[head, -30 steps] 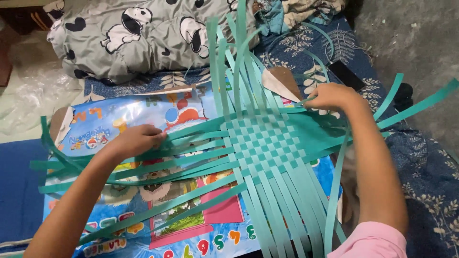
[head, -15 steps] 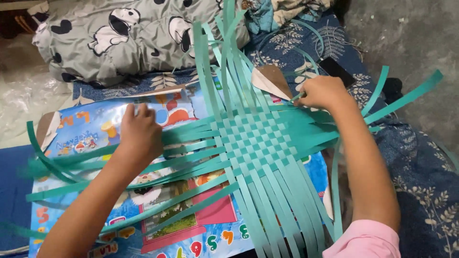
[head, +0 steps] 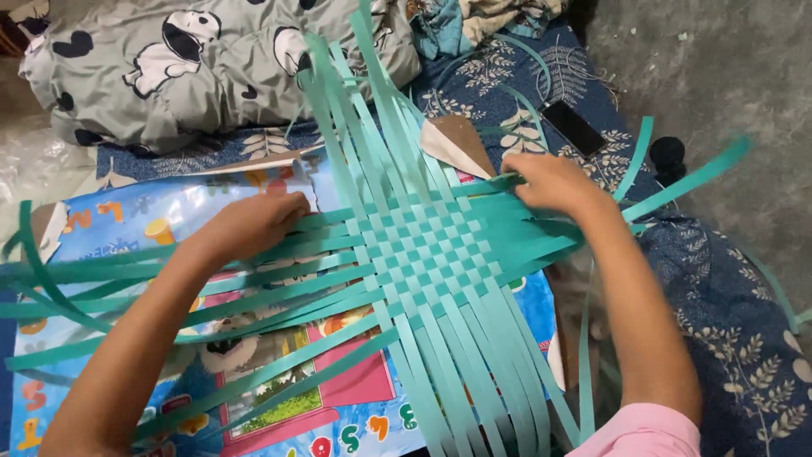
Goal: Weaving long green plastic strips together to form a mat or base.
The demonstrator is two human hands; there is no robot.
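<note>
Pressing our left hand (head: 249, 224) flat, fingers loosely spread, on the loose strips (head: 169, 279) left of the weave (head: 423, 254), we are pinching a strip end at its right edge with our right hand (head: 550, 182). It is lying on a bright poster (head: 338, 398) over blue bedding (head: 727, 322). Pulling unevenly could be opening gaps, or sliding strips out of the weave.

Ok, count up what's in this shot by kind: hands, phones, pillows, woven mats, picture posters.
Hands: 2, left hand and right hand
Phones: 1, black phone
Pillows: 1, grey cartoon-print pillow
Woven mats: 1, teal strip weave
Picture posters: 1, colourful poster
Total: 6
</note>
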